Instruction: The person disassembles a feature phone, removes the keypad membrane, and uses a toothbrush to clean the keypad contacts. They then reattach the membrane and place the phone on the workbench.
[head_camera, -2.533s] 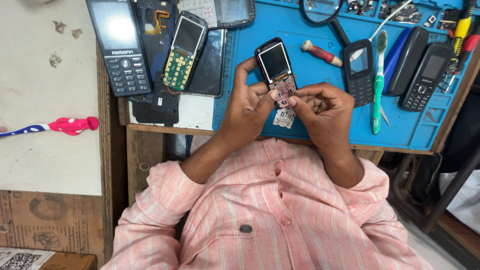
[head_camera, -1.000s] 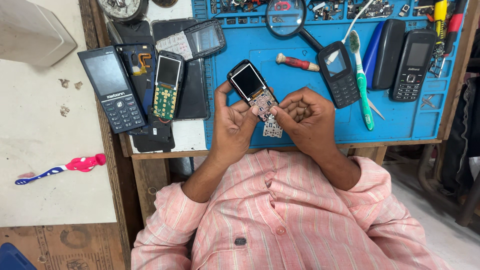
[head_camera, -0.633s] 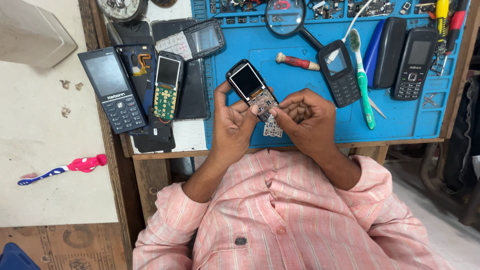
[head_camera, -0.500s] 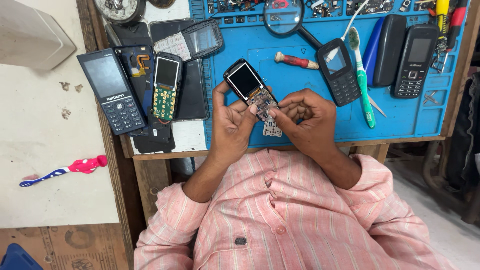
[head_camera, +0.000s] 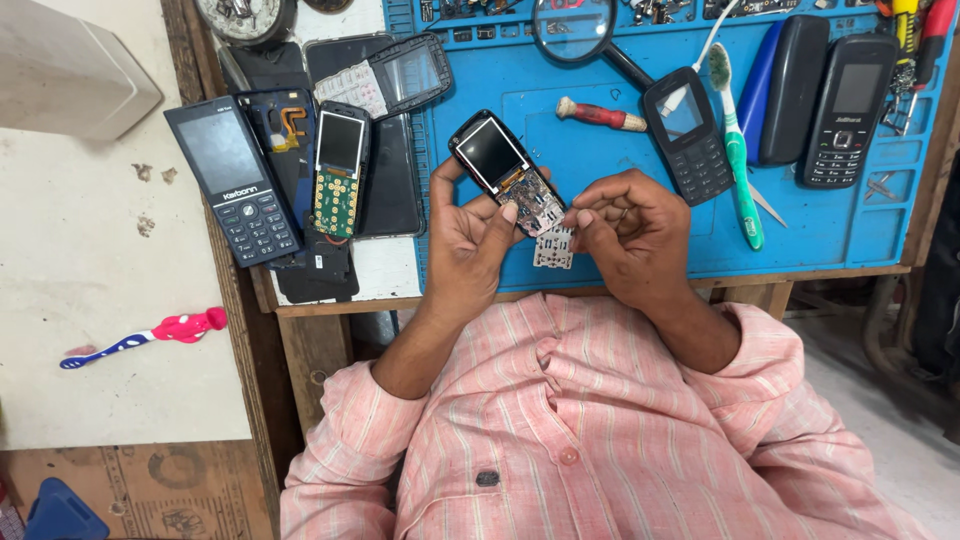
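Head view: opened phone (head_camera: 505, 170) diagonal, screen up-left.

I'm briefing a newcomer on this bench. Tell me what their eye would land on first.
First, the opened phone with its circuit board bare, held in the left hand while the right hand picks at its lower end over the blue work mat. Then the magnifying glass at the mat's top edge and the green toothbrush to the right. On the pale surface far left lies a pink and blue toothbrush.
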